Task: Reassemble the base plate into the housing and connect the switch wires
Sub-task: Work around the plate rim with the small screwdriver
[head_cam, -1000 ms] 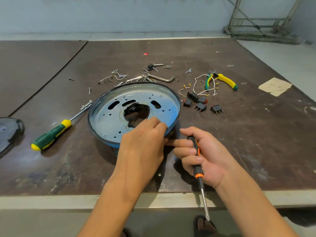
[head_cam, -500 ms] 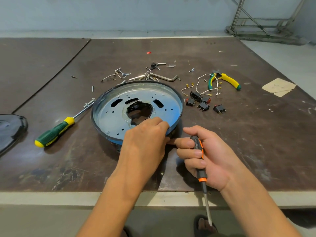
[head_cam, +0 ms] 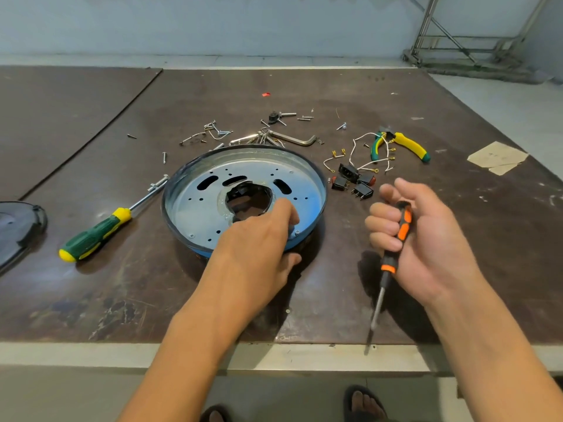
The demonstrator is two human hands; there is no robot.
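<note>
A round metal plate (head_cam: 195, 208) lies flat inside a shallow black housing (head_cam: 243, 151) at the middle of a dark table (head_cam: 457, 284). The left hand (head_cam: 259, 242) clasps the housing at its 4 o'clock edge, fingers curled over the rim onto the plate and thumb outside the wall. The right hand (head_cam: 432, 239) is at 3 o'clock from the housing and apart from it, closed round a screwdriver (head_cam: 403, 229). The tool's long axis runs roughly 12 to 6 o'clock, with the tip toward the person and away from the plate. Loose switches (head_cam: 350, 178) and wires (head_cam: 355, 147) lie near the right hand at its 11 o'clock, just beside the housing. The right hand is the nearer one. It would probably need to reverse the tool or set it down first.
</note>
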